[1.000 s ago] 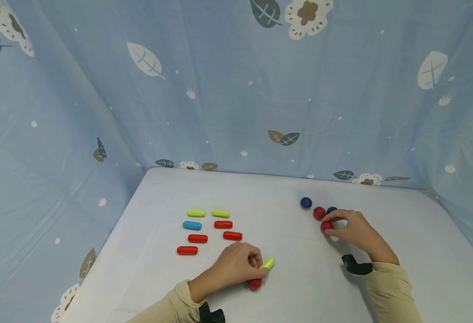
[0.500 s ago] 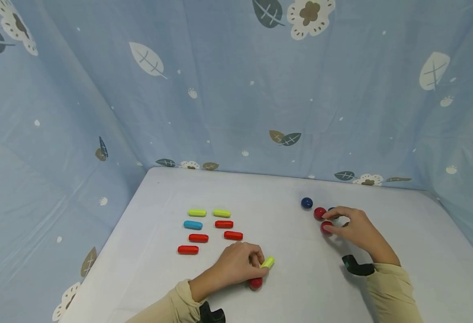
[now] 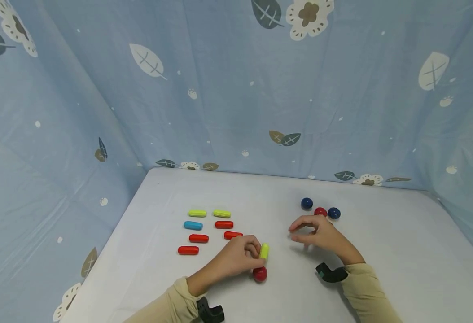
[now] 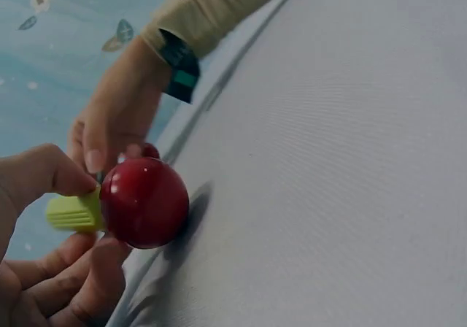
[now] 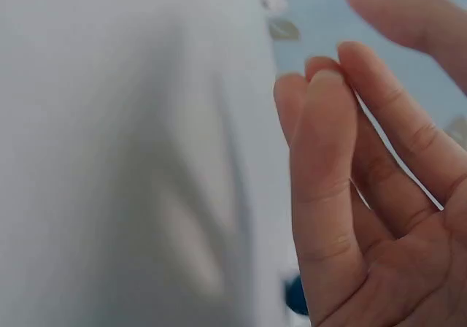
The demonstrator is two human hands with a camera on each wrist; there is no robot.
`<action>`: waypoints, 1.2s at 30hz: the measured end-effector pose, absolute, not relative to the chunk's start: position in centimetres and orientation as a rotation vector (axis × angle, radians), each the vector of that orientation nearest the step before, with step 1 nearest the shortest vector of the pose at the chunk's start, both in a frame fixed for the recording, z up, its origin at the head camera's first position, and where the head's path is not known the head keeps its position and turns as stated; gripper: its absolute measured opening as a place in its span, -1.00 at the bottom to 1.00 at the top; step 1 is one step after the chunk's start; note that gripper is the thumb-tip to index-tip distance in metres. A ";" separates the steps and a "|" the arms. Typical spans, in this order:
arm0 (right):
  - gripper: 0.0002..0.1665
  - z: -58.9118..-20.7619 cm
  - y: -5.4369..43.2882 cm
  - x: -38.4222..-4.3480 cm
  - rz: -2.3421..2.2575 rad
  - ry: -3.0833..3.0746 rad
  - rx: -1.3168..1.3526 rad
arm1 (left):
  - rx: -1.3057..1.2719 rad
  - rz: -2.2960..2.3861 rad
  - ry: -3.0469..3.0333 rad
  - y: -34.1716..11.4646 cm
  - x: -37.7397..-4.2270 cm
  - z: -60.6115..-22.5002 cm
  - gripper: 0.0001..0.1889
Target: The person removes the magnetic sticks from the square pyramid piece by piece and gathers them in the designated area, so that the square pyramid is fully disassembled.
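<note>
My left hand pinches a yellow-green stick between thumb and fingers. A glossy red ball sits at the near end of this stick; in the left wrist view the ball meets the end of the stick. To the right, my right hand is over the white table with thumb and forefinger apart. Nothing shows between the fingers of the right hand in the right wrist view. Just beyond it are another red ball and a dark blue ball.
A second dark blue ball lies further back. Left of centre, red sticks, a blue stick and two yellow-green sticks lie in loose rows on the white table. A blue patterned curtain stands behind.
My right hand has left the near red ball and moved left; that ball is out of sight now. My left hand has shifted slightly away from me, with the stick and red ball.
</note>
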State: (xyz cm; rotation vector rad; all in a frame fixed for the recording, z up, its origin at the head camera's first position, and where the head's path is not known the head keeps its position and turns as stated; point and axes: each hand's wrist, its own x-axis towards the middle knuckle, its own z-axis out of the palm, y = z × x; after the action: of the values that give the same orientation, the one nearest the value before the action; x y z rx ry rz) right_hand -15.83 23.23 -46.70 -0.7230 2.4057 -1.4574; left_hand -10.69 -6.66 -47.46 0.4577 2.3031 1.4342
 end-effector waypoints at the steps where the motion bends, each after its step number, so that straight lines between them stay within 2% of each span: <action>1: -0.78 -47.1 22.7 -15.8 -1.467 2.354 -0.715 | 0.446 1.466 2.280 -6.8 -10.8 -47.6 -0.83; 9: -0.72 -48.7 20.6 -15.6 -1.498 2.147 -0.761 | 0.428 1.647 2.174 -7.0 -11.1 -48.1 -0.69; 20: -0.71 -48.8 19.9 -15.4 -1.467 2.107 -0.862 | 0.620 1.455 2.412 -6.8 -10.6 -47.8 -0.90; 36: -0.74 -48.8 18.3 -14.6 -1.398 2.126 -0.928 | 0.784 1.178 2.688 -6.7 -10.2 -47.6 -0.85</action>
State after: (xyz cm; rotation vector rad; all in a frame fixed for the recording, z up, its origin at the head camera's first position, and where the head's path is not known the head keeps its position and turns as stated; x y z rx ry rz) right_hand -14.63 18.28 -48.79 -0.9277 2.1260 -1.3980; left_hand -10.23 -6.66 -47.57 0.7839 2.6883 1.1782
